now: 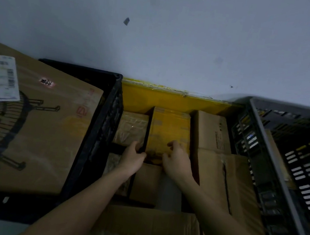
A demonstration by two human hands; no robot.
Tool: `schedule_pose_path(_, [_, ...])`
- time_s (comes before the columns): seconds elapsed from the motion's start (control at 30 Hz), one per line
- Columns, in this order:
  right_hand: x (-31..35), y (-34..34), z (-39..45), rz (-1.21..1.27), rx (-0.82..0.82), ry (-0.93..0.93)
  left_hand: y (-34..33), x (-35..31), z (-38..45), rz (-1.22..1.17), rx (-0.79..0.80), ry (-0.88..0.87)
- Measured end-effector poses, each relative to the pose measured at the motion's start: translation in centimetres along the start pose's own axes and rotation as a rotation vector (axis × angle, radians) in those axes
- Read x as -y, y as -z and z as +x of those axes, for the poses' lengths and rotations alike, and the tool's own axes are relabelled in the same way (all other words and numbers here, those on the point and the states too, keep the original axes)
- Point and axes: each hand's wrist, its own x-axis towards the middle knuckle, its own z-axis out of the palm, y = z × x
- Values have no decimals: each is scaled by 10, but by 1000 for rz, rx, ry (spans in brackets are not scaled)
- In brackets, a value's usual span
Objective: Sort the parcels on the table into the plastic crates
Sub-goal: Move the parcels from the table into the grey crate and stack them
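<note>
Between black crate [98, 130] and grey crate [280, 160], parcels sit packed on yellow table [171, 100]. Yellow parcel [169, 126] lies directly ahead of both hands, long axis running away from the person. Left hand [133, 156] grips its near-left edge, fingers curled; right hand [177, 159] curls over near-right top. Both about equally near. Judgement: lift straight up next; neighbouring brown cartons [212, 131] crowd both sides, snag risk.
</note>
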Motion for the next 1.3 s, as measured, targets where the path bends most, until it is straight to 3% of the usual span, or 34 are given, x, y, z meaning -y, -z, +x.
schedule_pose_path(0.13, [-4,5,23,-65,-163,-83,-2,-17,15,-38,22,-15])
schedule_pose_path(0.3, [-9,4,67,81,46,-473,-23,-19,34,-51,111,30])
schedule_pose_path(0.4, [0,4,76,57,80,-530,-30,-21,33,-98,62,45])
schedule_pose_path(0.6, [35,55,64,-1,-128,-313,-6,-69,18,-275,-34,67])
schedule_pose_path(0.8, [70,111,37,383,-274,-45,26,-118,-16,-403,-107,-119])
schedule_pose_path(1.0, [78,128,8,506,-348,200,25,-126,-51,-609,-169,-220])
schedule_pose_path(1.1, [75,146,-4,632,-343,258,28,-130,-65,-705,-218,-262])
schedule_pose_path(1.17, [65,157,-9,654,-429,178,27,-133,-77,-790,-231,-279])
schedule_pose_path(1.23, [55,169,-18,711,-321,19,22,-135,-93,-897,-210,-296])
schedule_pose_path(1.3, [46,184,-33,953,-10,-74,13,-139,-111,-950,-189,-336])
